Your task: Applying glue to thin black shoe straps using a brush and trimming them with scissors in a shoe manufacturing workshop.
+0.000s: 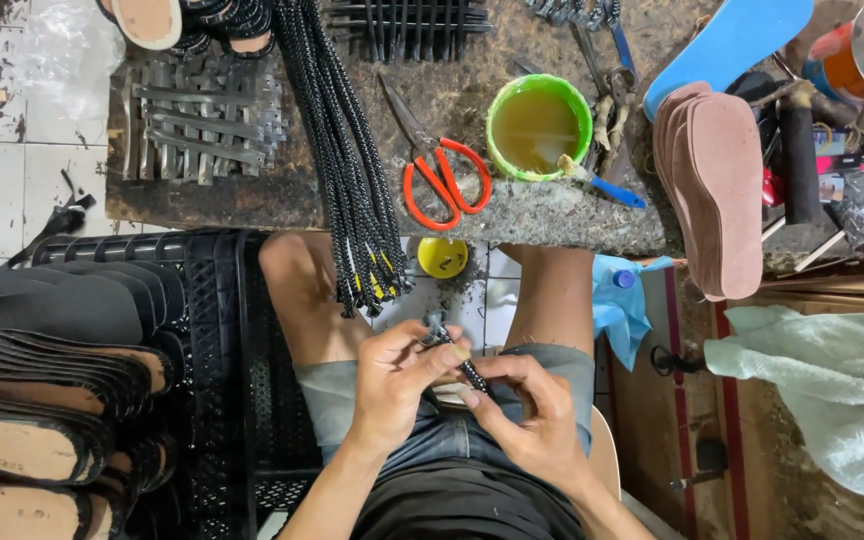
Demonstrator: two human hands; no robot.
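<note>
Both hands meet over the lap and pinch one short black braided cord (464, 368). The left hand (397, 380) clamps its upper part between thumb and fingers, where a small metal-looking end pokes out; the right hand (532, 415) nips the lower part with thumb and forefinger. Both are closed on the cord, which lies slanted between them, above the denim shorts (422, 450).

Just beyond the grip there is a small gap of tiled floor between the knees. A small round yellow lid (443, 257) lies there, close under the edge of the workbench (552, 215). A bundle of black braided cords (347, 150) hangs over that edge and ends just above the left hand, so there is little room upward.

To the left of the grip, touching the left knee, stands a black plastic crate (217, 340), with a stack of dark soles (42, 400) beyond it. To the right lie a blue cloth (620, 305), then a pale green towel (832, 390), well apart.

On the bench beyond the grip: orange-handled scissors (442, 175), a green cup of yellowish glue (538, 127) with a blue-handled brush (597, 183) at its rim, a stack of pinkish-brown insoles (717, 185) overhanging the near edge, and a blue insole (727, 45) farther off. At the far right is an orange and silver canister (857, 50); its label cannot be made out.
</note>
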